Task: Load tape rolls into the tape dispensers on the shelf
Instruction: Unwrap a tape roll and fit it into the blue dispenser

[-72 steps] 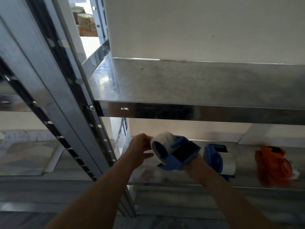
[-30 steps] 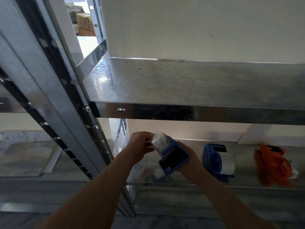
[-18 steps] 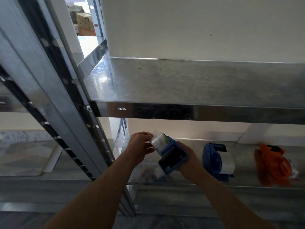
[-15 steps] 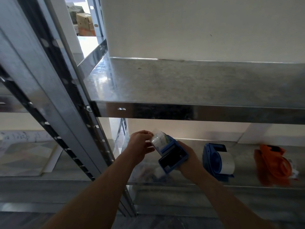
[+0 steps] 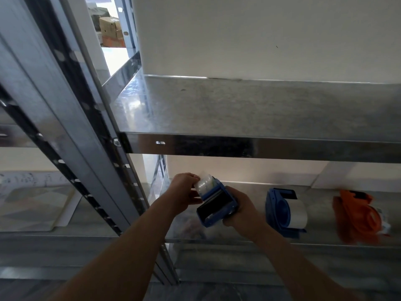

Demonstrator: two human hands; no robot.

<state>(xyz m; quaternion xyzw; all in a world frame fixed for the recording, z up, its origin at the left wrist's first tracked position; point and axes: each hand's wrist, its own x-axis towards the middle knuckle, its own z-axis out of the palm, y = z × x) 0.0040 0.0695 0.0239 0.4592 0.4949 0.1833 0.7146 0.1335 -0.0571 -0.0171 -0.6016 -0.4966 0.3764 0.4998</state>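
A blue tape dispenser (image 5: pixel 218 206) is held above the lower metal shelf (image 5: pixel 238 237), gripped from the right by my right hand (image 5: pixel 242 210). A clear tape roll (image 5: pixel 204 184) sits in its upper end, and my left hand (image 5: pixel 184 192) pinches that roll from the left. Further right on the same shelf stands a second blue dispenser (image 5: pixel 280 210) with a white tape roll (image 5: pixel 298 213) in it. An orange dispenser (image 5: pixel 358 216) lies at the far right.
The upper shelf (image 5: pixel 249 146) juts out just above my hands. A perforated steel upright (image 5: pixel 104 170) runs diagonally down the left side. A pale mat (image 5: pixel 34 207) lies on the left unit's shelf. Cardboard boxes (image 5: pixel 108 29) sit far back.
The dispenser turned from showing the roll's open side to showing its dark front frame. My hands have barely shifted in the last second; the left fingers stay on the roll.
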